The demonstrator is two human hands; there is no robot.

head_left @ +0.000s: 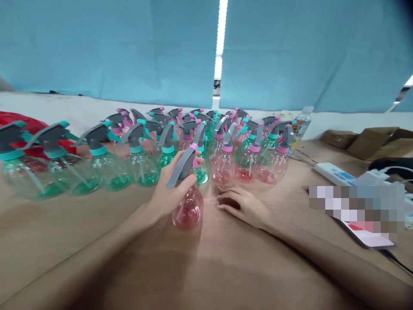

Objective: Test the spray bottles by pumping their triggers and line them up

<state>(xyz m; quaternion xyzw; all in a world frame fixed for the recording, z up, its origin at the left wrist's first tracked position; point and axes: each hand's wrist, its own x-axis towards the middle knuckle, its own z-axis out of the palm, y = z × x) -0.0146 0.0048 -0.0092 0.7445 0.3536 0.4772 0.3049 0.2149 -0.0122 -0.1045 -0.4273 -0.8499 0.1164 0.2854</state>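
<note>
My left hand [172,183] is wrapped round the neck of a clear pink spray bottle [187,213] with a grey and pink trigger head. The bottle is near the middle of the table and tilts slightly to the right at the top. My right hand [243,206] rests on the table to the right of it, fingers loosely curved and apart from the thumb, holding nothing. Just beyond that hand are pink spray bottles, the closest being one with a pink collar [224,165]. Behind my left hand stands a green spray bottle [202,174], partly hidden by my fingers.
Green spray bottles [111,170] form a row on the left, with several more bottles behind. A red bag [29,122] lies at the far left. To the right are a drink bottle [301,125], cardboard [371,142], a power strip [334,173] and a phone [371,237] with a cable.
</note>
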